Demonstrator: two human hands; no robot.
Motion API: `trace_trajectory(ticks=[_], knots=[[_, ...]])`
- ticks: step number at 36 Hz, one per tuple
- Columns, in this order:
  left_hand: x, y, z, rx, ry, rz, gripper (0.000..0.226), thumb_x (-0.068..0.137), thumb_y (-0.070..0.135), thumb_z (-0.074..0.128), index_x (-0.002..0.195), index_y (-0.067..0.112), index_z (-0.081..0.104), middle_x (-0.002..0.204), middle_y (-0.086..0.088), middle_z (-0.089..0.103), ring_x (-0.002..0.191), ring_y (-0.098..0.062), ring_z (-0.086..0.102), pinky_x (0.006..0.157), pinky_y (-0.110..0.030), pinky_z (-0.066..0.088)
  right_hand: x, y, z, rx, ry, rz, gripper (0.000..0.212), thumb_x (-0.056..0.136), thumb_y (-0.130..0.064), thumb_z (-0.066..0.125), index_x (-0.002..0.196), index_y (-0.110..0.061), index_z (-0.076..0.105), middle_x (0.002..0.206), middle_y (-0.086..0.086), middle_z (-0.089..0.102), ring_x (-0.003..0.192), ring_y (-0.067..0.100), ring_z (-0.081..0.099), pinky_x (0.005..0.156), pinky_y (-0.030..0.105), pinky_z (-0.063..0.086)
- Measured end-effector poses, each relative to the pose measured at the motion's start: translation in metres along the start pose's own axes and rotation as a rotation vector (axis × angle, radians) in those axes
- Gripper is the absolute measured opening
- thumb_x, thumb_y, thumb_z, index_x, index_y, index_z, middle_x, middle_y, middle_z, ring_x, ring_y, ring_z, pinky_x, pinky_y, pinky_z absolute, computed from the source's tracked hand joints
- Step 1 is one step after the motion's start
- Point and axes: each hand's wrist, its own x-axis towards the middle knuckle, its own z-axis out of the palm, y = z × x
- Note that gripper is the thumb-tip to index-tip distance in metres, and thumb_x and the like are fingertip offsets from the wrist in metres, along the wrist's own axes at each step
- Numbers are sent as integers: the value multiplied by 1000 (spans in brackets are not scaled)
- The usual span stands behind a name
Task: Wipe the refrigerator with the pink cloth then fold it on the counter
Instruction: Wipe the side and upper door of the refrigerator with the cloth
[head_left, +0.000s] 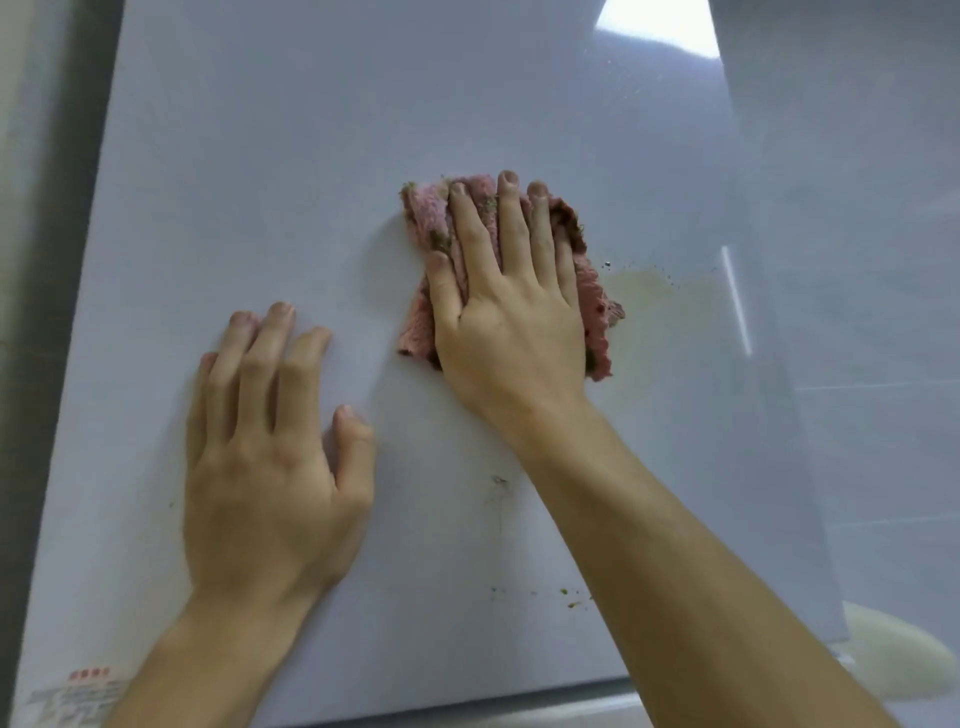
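On the refrigerator, head view: the white, glossy refrigerator (322, 156) surface fills almost the whole picture, and both bare hands lie on it.
Pink cloth: the pink cloth (423, 218) is bunched and crumpled, flat against the surface a little right of the middle. It is soiled with green-brown bits along its upper and left edges.
Right hand: the right hand (514, 322) lies palm-down on top of the cloth and covers most of it. Pink edges show past it on the left, at the top and on the right.
Right fingers: the fingers (511, 223) are straight and slightly spread, pressing the cloth down; the thumb lies along the cloth's left part.
Left hand: the left hand (270, 467) rests on the bare surface to the left of the cloth and nearer the camera, apart from it.
Left fingers: these fingers (270, 353) are loosely bent, the tips touch the surface, and they hold nothing.
Stain: a pale yellowish smear (644, 283) lies just right of the cloth, with small dark droplets (607, 265) at its edge.
Specks: green crumbs (571, 603) lie beside the right forearm.
Scuffs: thin dark marks (498, 480) show between the two arms.
Sticker: a label with red print (78, 696) sits at the lower left corner; its text is too blurred to read.
Glare: a bright reflection (649, 26) lies at the top edge.
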Motion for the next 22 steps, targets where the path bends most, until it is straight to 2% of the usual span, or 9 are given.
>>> trace_trajectory(ticks=[5,9,14,17,19,22], knots=[[1,-1,-2,-23,-15,-4,54,97,28,42,146,7,51,161,-17,44,155,-35,30,130,-45,16,-79,8,-4,-16,64,-22,59,109,-44,35,164,-22,35,173,9,23,162,27,14,132,45,14],[2,-1,-5,-46,-31,-23,54,97,28,41,145,7,52,161,-16,44,156,-34,30,130,-43,15,-112,12,-11,35,-7,-29,59,110,-43,35,164,-21,32,175,7,18,163,23,5,133,42,9],[0,0,-2,-24,-11,-17,54,96,27,41,146,6,50,159,-18,45,155,-36,30,130,-41,13,-69,5,-4,135,37,-67,42,108,-30,49,147,-15,50,171,10,29,162,26,15,132,43,13],[0,1,-2,-4,-6,0,54,96,25,42,145,4,51,158,-21,45,153,-39,32,129,-49,18,-19,8,-4,142,45,-98,42,111,-37,43,147,-20,54,170,9,33,161,27,21,131,42,16],[1,2,-2,12,-9,4,54,95,24,43,144,2,52,157,-22,45,152,-41,32,128,-53,21,10,12,-9,119,34,-87,49,111,-45,36,154,-28,50,172,5,29,161,26,19,131,39,10],[2,5,-1,17,-23,-15,56,94,27,45,144,1,51,159,-23,43,153,-42,31,128,-55,21,28,19,-15,24,-42,-35,52,112,-51,32,162,-40,33,176,-3,13,163,20,2,131,38,-7]])
